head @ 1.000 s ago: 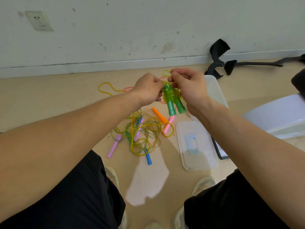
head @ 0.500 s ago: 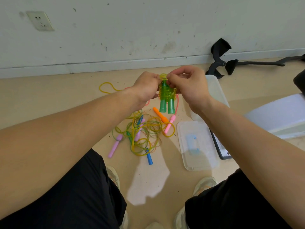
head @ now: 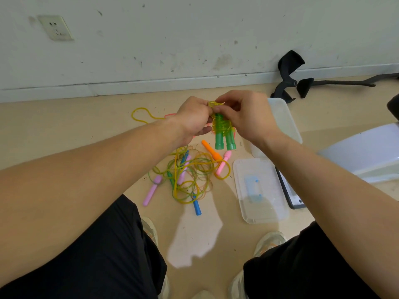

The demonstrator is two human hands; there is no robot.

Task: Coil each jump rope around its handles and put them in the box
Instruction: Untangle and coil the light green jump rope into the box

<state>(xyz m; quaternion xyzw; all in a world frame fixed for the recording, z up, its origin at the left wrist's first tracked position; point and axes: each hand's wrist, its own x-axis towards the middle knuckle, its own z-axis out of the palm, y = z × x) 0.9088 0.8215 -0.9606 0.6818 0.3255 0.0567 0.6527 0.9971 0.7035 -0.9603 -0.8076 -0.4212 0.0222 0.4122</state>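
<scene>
Honestly, left hand (head: 193, 120) and right hand (head: 248, 117) fingers pinch the thin yellow rope tail (head: 213, 103); one slip and the coils just below spring off the translucent green plastic handles (head: 223, 138).

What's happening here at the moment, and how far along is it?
A person is coiling the green-handled jump rope. The left grip holds the paired handles upright, and the right grip pinches the last yellow loop at their top. Most of the cord is wound around them. A tangle of other ropes, with pink, blue and orange handles, lies uncoiled on the floor. The clear box sits behind the right wrist, and its lid lies nearby.
</scene>
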